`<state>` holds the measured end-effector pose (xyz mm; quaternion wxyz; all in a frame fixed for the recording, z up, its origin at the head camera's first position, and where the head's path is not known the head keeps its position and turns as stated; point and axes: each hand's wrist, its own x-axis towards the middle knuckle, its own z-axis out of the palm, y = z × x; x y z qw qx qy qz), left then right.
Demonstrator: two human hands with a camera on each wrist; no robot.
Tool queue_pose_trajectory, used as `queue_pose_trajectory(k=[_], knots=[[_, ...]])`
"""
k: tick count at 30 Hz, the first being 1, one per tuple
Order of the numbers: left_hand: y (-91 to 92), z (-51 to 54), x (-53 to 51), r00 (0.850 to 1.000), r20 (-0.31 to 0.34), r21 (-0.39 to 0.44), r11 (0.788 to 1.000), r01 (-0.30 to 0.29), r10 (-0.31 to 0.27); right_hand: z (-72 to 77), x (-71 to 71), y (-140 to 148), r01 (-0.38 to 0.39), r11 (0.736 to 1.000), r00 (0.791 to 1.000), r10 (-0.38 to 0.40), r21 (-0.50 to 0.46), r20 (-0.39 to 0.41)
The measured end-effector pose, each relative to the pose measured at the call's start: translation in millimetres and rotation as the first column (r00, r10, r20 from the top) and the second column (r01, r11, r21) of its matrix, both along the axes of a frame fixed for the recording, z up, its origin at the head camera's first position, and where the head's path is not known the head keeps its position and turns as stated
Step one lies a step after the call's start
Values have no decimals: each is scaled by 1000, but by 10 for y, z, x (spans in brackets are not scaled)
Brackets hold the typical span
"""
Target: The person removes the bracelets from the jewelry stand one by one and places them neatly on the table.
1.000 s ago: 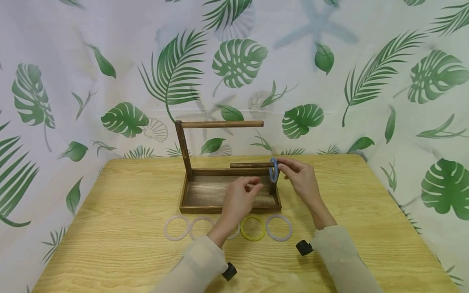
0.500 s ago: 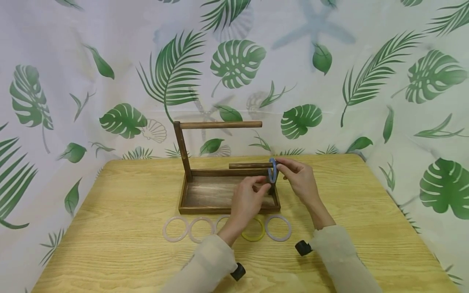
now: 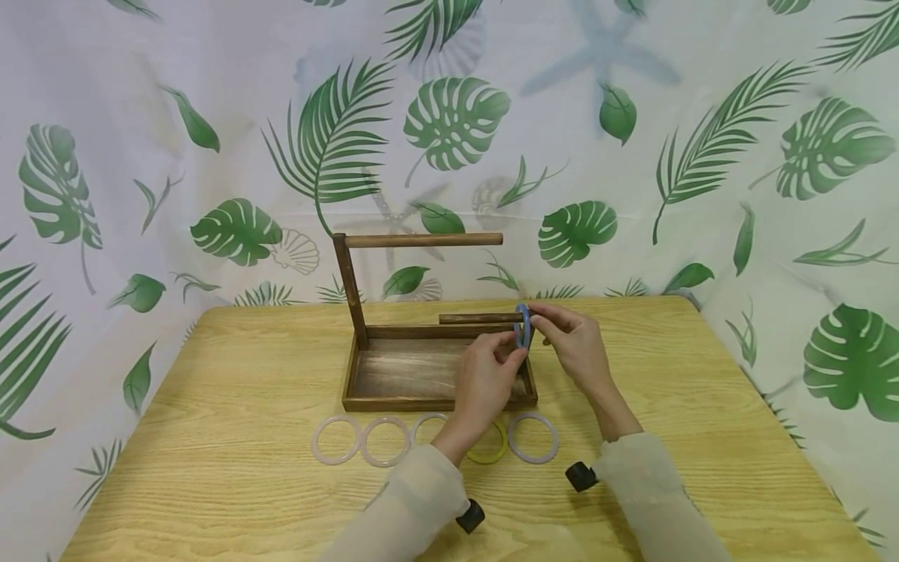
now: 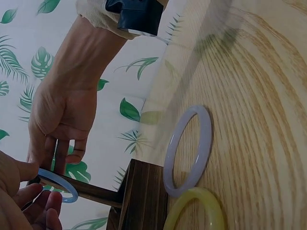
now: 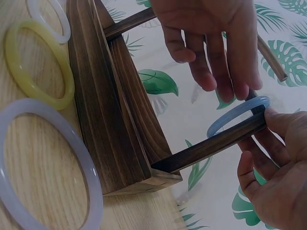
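A pale blue bangle (image 3: 523, 328) hangs round the short lower bar (image 3: 477, 318) of a dark wooden stand (image 3: 351, 371), near the bar's upright at the right. My right hand (image 3: 579, 343) pinches the bangle from the right between thumb and forefinger. From the left, my left hand (image 3: 485, 378) reaches to the bangle's lower edge. Its thumb and forefinger are apart; in the left wrist view the left thumb (image 4: 28, 171) lies against the bangle's edge. In the right wrist view the left fingers (image 5: 220, 72) hang just above the bangle.
A yellow bangle (image 3: 500, 445) and several pale bangles (image 3: 532, 460) lie in a row before the stand on the wooden table (image 3: 232, 453). My left forearm covers part of the row. A longer upper bar (image 3: 424, 240) overhangs the tray. Behind hangs a leaf-print cloth (image 3: 449, 187).
My left hand has moved right and slightly up, from over the tray to the blue bangle. The right hand and the bangle have hardly moved.
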<state>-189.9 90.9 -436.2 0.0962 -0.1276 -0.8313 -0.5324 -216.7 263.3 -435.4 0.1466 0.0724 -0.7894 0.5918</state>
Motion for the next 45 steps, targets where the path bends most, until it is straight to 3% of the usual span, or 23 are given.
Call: queue_pose_trajectory(k=[4, 14, 29, 45], knots=[[53, -1, -17, 999, -3, -13, 999, -39, 39, 38, 15, -16, 0, 1000, 1000, 0, 10, 8], [128, -10, -46, 998, -11, -21, 998, -61, 60, 323, 201, -146, -6, 999, 1000, 6, 31, 12], [205, -53, -103, 996, -4, 20, 996, -90, 90, 311, 199, -143, -7, 1000, 1000, 6, 17, 13], [112, -86, -106, 997, -13, 91, 993, -72, 74, 300, 194, -147, -4, 1000, 1000, 4, 10, 5]])
